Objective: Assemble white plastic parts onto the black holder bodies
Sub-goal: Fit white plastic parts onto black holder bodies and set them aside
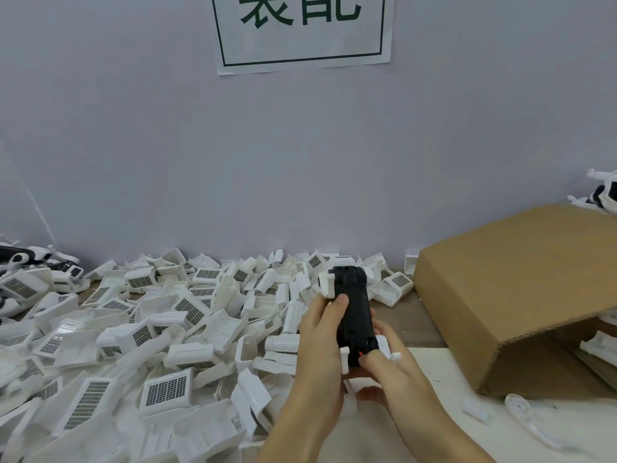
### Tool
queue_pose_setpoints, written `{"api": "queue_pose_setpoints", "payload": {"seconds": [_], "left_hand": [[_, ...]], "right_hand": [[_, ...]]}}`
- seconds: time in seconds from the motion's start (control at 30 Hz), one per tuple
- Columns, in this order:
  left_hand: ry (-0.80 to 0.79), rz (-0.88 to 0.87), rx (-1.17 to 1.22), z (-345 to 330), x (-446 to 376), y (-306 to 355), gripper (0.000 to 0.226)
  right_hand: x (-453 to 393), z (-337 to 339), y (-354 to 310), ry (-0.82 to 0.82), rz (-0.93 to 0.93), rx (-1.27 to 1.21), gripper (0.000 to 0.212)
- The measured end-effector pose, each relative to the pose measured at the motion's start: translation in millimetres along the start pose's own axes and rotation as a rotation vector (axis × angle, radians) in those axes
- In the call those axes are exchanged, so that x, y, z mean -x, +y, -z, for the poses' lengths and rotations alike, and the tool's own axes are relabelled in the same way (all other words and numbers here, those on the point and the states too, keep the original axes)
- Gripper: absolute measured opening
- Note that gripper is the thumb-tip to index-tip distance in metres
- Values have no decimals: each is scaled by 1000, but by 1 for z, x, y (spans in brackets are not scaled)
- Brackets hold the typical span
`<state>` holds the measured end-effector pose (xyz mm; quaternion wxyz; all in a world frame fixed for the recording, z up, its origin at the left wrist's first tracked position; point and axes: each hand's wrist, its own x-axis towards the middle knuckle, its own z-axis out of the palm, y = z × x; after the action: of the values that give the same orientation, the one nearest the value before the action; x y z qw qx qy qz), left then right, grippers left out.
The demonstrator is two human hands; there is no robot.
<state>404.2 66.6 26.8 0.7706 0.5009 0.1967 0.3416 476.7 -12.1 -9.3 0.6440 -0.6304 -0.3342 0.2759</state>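
Left hand (322, 332) grips the black holder body (354, 315) upright to steady it while right hand (394, 372) pinches a white clip (384, 345) onto its lower end.

hands (354, 359): 2; black holder body (354, 309): 1 held; cardboard box (521, 289): 1; wall sign (302, 30): 1; white plastic parts (160, 329): too many to count

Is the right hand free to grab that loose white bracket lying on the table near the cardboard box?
Probably not yet. The right hand grips the black holder body together with the left hand. The white bracket lies unobstructed just to its right.
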Motion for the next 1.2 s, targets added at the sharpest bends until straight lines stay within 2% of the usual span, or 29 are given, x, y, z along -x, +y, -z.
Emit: {"api": "queue_pose_setpoints", "payload": {"seconds": [0.2, 0.47, 0.97, 1.13, 1.2], "left_hand": [[6, 13, 31, 0, 2, 2, 20], [38, -10, 59, -2, 1, 1, 19], [52, 1, 54, -2, 1, 1, 17], [43, 9, 42, -1, 2, 2, 13], [37, 11, 40, -1, 3, 3, 14]], "right_hand": [[-1, -1, 2, -15, 10, 4, 47], [-6, 0, 7, -23, -3, -84, 38], [-8, 2, 9, -70, 7, -56, 61], [-8, 1, 11, -40, 23, -7, 48], [-7, 1, 12, -31, 24, 18, 51]]}}
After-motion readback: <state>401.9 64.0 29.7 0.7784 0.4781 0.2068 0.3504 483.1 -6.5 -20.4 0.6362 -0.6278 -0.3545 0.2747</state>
